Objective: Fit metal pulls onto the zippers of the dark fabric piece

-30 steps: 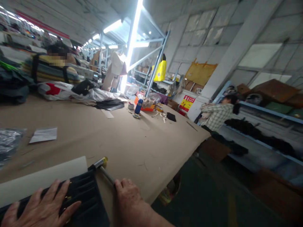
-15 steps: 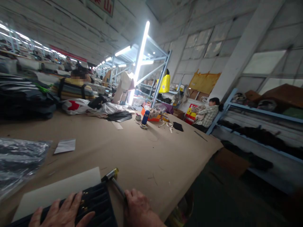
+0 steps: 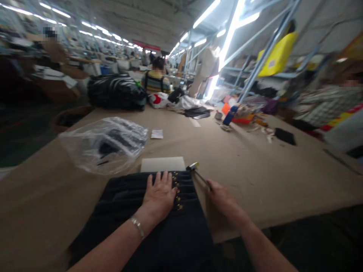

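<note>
Dark navy folded fabric (image 3: pixel 119 211), stacked in layers, lies at the table's near edge. A column of small gold-coloured metal pieces (image 3: pixel 178 190) runs down it. My left hand (image 3: pixel 160 192) rests flat on the fabric with fingers spread, just left of those pieces. To the right of the stack, my right hand (image 3: pixel 222 196) is closed round the handle of a small hammer (image 3: pixel 194 166). The hammer's head, silver with a yellow end, sits at the fabric's far right corner beside a pale flat board (image 3: pixel 162 164). Part of that board is hidden under the fabric.
A clear plastic bag (image 3: pixel 110 145) with dark contents lies to the left, near a small white paper (image 3: pixel 157 134). Farther back are a blue bottle (image 3: pixel 230 115), an orange tray (image 3: pixel 241 119) and a dark bundle (image 3: pixel 116 90). People sit beyond the brown-covered table (image 3: pixel 255 170).
The view has swung left and tilted down, so more of the fabric and both forearms show. My left hand still lies on the fabric; my right still holds the hammer.
</note>
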`<state>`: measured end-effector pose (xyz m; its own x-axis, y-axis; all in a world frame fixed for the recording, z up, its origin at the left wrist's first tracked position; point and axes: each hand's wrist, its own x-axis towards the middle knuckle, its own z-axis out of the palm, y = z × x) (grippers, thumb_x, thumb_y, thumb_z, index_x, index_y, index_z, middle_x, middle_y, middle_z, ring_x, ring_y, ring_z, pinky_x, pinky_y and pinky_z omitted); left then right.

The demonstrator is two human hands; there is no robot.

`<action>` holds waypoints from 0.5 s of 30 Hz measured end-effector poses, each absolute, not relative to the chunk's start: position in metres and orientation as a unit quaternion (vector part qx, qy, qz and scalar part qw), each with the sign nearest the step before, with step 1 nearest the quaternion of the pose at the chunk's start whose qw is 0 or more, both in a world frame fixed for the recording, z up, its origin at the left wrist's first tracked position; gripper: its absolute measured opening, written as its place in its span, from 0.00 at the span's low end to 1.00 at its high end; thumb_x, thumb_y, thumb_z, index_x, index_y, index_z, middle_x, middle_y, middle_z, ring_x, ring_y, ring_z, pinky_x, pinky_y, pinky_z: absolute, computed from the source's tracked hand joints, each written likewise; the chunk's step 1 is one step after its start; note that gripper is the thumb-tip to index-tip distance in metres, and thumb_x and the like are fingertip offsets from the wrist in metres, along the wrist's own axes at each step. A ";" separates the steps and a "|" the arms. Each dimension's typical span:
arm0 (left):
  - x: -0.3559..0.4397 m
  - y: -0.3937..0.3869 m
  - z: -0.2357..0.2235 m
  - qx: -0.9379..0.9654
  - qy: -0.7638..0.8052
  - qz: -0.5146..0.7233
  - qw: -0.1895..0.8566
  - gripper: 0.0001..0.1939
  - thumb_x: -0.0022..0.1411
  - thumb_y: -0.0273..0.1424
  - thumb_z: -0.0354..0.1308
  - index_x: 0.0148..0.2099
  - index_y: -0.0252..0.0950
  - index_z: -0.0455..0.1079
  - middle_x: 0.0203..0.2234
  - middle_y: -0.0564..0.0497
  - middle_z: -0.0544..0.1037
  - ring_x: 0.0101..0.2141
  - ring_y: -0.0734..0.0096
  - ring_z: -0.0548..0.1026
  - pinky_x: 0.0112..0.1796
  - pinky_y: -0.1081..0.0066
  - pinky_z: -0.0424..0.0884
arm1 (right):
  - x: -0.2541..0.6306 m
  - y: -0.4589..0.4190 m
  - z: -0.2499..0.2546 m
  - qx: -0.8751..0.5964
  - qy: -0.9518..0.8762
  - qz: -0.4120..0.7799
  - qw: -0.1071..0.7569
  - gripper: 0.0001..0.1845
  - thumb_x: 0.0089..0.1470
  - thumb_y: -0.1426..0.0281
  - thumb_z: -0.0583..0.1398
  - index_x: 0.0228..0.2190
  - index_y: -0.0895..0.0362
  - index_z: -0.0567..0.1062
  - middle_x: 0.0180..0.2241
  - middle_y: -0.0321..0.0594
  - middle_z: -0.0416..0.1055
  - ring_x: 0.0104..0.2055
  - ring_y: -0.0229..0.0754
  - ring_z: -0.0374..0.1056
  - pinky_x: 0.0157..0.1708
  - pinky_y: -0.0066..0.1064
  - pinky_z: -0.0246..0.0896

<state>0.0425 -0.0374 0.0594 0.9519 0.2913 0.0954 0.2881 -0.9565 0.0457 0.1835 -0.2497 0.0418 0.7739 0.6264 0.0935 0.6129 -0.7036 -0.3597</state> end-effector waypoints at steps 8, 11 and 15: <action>0.043 -0.034 0.051 0.985 0.162 0.043 0.048 0.30 0.68 0.41 0.37 0.66 0.31 0.53 0.63 0.43 0.56 0.62 0.49 0.52 0.60 0.46 0.45 | 0.168 -0.243 0.075 -0.796 -0.296 0.250 0.466 0.30 0.58 0.56 0.51 0.56 0.62 0.61 0.18 0.28 0.56 0.16 0.35 0.54 0.15 0.25 0.53; 0.040 -0.033 0.052 0.985 0.154 0.062 0.053 0.29 0.68 0.41 0.38 0.65 0.32 0.54 0.63 0.44 0.57 0.61 0.49 0.53 0.60 0.47 0.47 | 0.156 -0.240 0.084 -0.838 -0.367 0.180 0.361 0.28 0.60 0.58 0.49 0.55 0.62 0.65 0.20 0.35 0.63 0.19 0.38 0.60 0.21 0.28 0.58; 0.037 -0.030 0.050 0.982 0.154 0.090 0.054 0.27 0.68 0.40 0.39 0.64 0.34 0.56 0.62 0.47 0.59 0.60 0.50 0.55 0.59 0.50 0.49 | 0.155 -0.235 0.079 -0.863 -0.415 0.118 0.265 0.26 0.60 0.61 0.47 0.55 0.59 0.68 0.33 0.47 0.74 0.30 0.44 0.70 0.30 0.32 0.62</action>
<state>0.0367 -0.0304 0.0501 0.9362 0.3131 0.1597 0.2938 -0.9465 0.1333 0.1547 -0.2351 0.0786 0.6286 0.7775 0.0161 0.6528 -0.5163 -0.5543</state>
